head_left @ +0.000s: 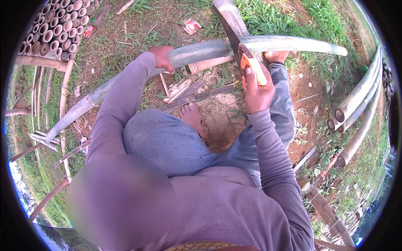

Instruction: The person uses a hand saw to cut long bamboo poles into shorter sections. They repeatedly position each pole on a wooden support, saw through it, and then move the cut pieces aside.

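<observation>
A long green-grey bamboo pole [197, 53] runs across in front of me, from the lower left to the upper right. My left hand [162, 58] is closed around it, left of the middle. In my right hand [258, 91] is a handsaw [251, 66] with an orange-and-cream handle, fingers wrapped round the grip. The saw's dark blade lies across the pole close to a node, its tip pointing away from me. Beneath the pole, a thicker bamboo piece [236, 21] sticks out at the far side. Whether the blade has cut in, I cannot tell.
Cut bamboo sections [54, 31] are stacked at the far left beside a bamboo frame [65, 104]. Split strips [180, 90] and sawdust [217, 104] lie between my feet. More poles [356, 100] rest at right. A knife-like blade [305, 159] lies near my right leg.
</observation>
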